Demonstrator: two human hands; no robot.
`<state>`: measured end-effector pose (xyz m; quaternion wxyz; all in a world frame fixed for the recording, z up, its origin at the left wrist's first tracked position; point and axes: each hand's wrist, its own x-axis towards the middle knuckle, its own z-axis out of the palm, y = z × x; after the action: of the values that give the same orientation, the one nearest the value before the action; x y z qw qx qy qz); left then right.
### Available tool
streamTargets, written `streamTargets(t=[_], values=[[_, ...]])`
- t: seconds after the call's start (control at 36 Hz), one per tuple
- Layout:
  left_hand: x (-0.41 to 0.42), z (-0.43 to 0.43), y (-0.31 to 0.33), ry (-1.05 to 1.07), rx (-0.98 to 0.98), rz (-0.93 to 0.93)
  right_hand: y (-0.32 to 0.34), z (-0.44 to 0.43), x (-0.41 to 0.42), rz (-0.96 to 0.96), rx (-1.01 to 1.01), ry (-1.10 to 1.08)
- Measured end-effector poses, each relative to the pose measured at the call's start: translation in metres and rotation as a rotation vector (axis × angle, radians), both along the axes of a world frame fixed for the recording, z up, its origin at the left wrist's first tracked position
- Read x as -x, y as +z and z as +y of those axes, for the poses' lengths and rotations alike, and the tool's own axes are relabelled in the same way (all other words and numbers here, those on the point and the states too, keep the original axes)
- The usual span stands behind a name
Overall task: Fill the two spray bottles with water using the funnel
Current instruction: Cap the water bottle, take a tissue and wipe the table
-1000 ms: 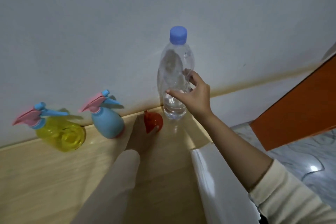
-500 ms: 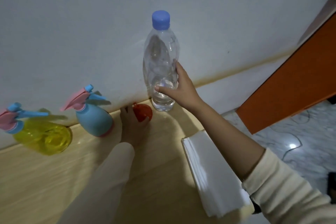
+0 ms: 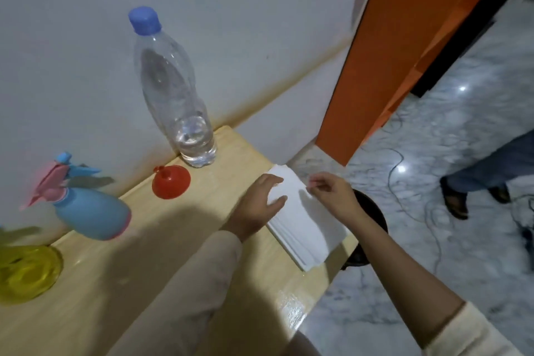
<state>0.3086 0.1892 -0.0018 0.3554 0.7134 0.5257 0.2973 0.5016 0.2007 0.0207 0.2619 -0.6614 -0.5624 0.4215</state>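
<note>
A clear water bottle [image 3: 173, 89] with a blue cap stands by the wall, a little water in its base. In front of it a red funnel [image 3: 171, 181] lies mouth-down on the wooden table [image 3: 138, 269]. A blue spray bottle [image 3: 89, 214] with a pink and blue trigger head stands to the left, and a yellow spray bottle [image 3: 26, 272] sits at the left edge, partly cut off. My left hand [image 3: 257, 205] presses flat on a stack of white tissues [image 3: 306, 228]. My right hand [image 3: 332, 193] pinches the top tissue at the stack's far corner.
The stack lies at the table's right edge. Beyond it are a dark round bin [image 3: 372, 228], marble floor [image 3: 433, 269] with loose cables, an orange door [image 3: 404, 37], and another person's legs and sandalled feet [image 3: 462, 196] at the right.
My right hand let go of the water bottle and my left hand left the funnel. Both moved right to the tissue stack. The view swung right and down.
</note>
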Motion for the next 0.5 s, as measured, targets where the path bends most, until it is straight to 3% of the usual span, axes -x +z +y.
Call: streamTargets(t=[0.14, 0.33, 0.5], values=[[-0.018, -0.003, -0.013, -0.134, 0.111, 0.114, -0.024, -0.029, -0.022, -0.177, 0.180, 0.071], [-0.021, -0.006, -0.024, -0.138, 0.114, 0.178, -0.026, -0.036, -0.028, -0.200, 0.053, -0.101], [-0.025, -0.003, -0.022, -0.155, 0.110, 0.214, -0.021, -0.040, -0.025, -0.257, 0.021, -0.098]])
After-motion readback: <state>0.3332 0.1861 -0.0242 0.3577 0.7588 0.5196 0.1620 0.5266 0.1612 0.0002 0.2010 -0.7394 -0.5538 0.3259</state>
